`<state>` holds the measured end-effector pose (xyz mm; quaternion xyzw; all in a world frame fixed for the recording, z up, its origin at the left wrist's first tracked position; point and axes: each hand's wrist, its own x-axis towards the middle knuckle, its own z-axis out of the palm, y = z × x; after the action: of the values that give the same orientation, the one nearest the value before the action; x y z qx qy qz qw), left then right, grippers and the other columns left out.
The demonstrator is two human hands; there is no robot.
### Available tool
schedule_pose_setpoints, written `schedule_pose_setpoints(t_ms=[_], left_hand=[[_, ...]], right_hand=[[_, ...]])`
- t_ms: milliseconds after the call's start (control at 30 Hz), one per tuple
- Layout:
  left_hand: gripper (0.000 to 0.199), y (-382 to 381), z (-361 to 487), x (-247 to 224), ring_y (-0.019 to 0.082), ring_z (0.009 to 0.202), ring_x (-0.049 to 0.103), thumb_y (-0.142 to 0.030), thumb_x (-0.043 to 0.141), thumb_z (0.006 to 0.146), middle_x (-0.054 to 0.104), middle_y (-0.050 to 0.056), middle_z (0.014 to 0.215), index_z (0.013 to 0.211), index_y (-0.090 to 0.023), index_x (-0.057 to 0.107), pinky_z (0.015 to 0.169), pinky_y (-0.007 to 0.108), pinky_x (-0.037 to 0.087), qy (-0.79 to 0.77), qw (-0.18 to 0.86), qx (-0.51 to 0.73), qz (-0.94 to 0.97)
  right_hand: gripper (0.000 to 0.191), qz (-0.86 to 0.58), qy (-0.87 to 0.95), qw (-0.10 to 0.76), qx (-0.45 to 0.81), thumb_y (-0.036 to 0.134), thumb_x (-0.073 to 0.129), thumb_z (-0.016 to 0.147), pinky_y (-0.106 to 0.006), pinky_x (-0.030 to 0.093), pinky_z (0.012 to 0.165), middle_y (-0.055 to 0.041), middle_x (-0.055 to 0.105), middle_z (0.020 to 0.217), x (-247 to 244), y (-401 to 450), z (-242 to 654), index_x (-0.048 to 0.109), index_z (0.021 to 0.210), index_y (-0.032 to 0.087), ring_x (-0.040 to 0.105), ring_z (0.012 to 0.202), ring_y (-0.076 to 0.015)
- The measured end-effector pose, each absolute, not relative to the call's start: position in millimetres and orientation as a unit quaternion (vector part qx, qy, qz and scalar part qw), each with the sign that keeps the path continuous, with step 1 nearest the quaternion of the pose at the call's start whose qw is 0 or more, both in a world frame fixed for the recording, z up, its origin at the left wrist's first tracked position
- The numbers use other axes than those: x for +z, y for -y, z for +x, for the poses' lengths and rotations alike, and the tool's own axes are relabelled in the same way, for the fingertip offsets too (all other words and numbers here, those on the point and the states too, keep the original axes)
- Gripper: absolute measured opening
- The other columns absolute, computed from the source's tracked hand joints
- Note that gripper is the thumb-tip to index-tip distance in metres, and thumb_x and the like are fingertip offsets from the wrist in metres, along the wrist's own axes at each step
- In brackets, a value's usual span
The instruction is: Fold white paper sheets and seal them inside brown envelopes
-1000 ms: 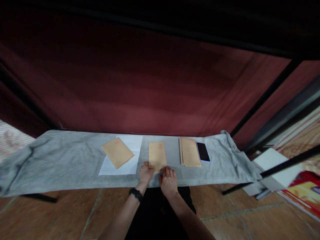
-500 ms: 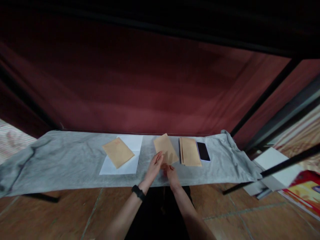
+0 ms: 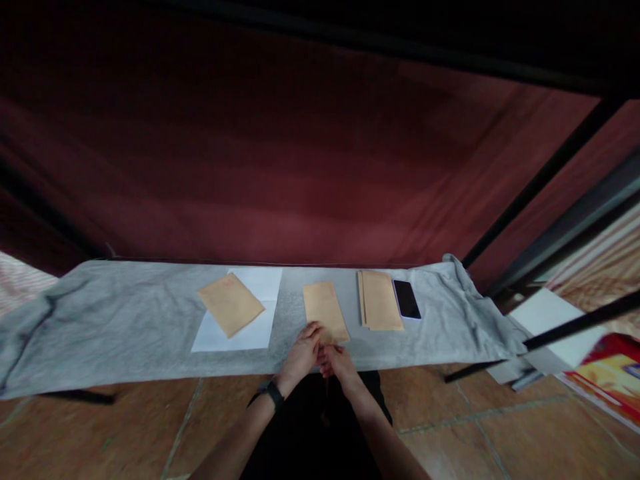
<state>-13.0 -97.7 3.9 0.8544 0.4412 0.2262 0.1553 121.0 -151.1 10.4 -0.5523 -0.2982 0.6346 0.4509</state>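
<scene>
A brown paper envelope (image 3: 326, 307) lies before me on the grey cloth, its near end under my hands. My left hand (image 3: 304, 352) curls its fingers over that end, at the near left corner. Beside it, my right hand (image 3: 339, 361) is closed at the same near edge, its fingers meeting those of the left. Between them the envelope's edge is hidden. To the left, another brown envelope (image 3: 231, 305) rests at a slant on white paper (image 3: 265, 283). On the right sits a small stack of brown envelopes (image 3: 383, 303).
A phone (image 3: 407, 300) with a dark screen lies right of the stack. The grey cloth (image 3: 135, 320) covers a narrow table against a dark red panel (image 3: 280, 200). Black metal bars (image 3: 545, 163) frame the right side. A white box (image 3: 545, 317) and a red-and-yellow package (image 3: 607, 373) are low at right.
The middle envelope has turned straighter and come nearer to me. Both hands have drawn closer to my body and together at its near end.
</scene>
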Motion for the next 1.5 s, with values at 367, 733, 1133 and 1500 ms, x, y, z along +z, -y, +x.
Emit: schedule_pose_setpoints(t_ms=[367, 733, 1133, 1500], left_hand=[[0.051, 66.9, 15.7, -3.5, 0.028, 0.147, 0.026, -0.029, 0.036, 0.098, 0.033, 0.011, 0.159, 0.148, -0.020, 0.040, 0.118, 0.054, 0.019, -0.457, 0.056, 0.134, 0.878], [0.056, -16.2, 44.9, -10.5, 0.024, 0.148, 0.024, -0.035, 0.034, 0.097, 0.036, 0.008, 0.158, 0.151, -0.020, 0.035, 0.120, 0.051, 0.013, -0.477, 0.053, 0.140, 0.866], [0.054, -10.5, 48.3, -11.1, 0.020, 0.149, 0.022, -0.035, 0.029, 0.099, 0.036, 0.002, 0.158, 0.151, -0.022, 0.036, 0.123, 0.044, 0.010, -0.432, 0.045, 0.113, 0.894], [0.056, 34.9, 33.5, -4.3, 0.017, 0.149, 0.021, -0.037, 0.023, 0.102, 0.030, 0.008, 0.160, 0.152, -0.014, 0.031, 0.122, 0.039, 0.011, -0.365, 0.054, 0.089, 0.925]], right_hand=[[0.051, -0.618, 0.738, 0.271, -0.017, 0.033, 0.046, 0.099, -0.050, 0.030, 0.116, -0.0123, 0.049, 0.148, -11.9, 179.6, 149.0, 0.042, 0.148, 0.020, 0.042, 0.138, -0.0280], [0.062, -0.619, 0.748, 0.238, -0.037, 0.038, 0.046, 0.099, -0.053, 0.032, 0.114, -0.0134, 0.034, 0.157, -14.2, 178.6, 149.3, 0.027, 0.155, 0.021, 0.034, 0.143, -0.0318], [0.056, -0.621, 0.744, 0.242, -0.050, 0.032, 0.040, 0.102, -0.048, 0.032, 0.115, -0.0119, 0.038, 0.155, -20.2, 177.1, 151.1, 0.028, 0.154, 0.017, 0.034, 0.143, -0.0271], [0.061, -0.620, 0.724, 0.302, -0.020, 0.022, 0.030, 0.103, -0.051, 0.039, 0.111, -0.0164, 0.031, 0.158, -20.0, 176.7, 151.3, 0.003, 0.157, 0.013, 0.023, 0.148, -0.0273]])
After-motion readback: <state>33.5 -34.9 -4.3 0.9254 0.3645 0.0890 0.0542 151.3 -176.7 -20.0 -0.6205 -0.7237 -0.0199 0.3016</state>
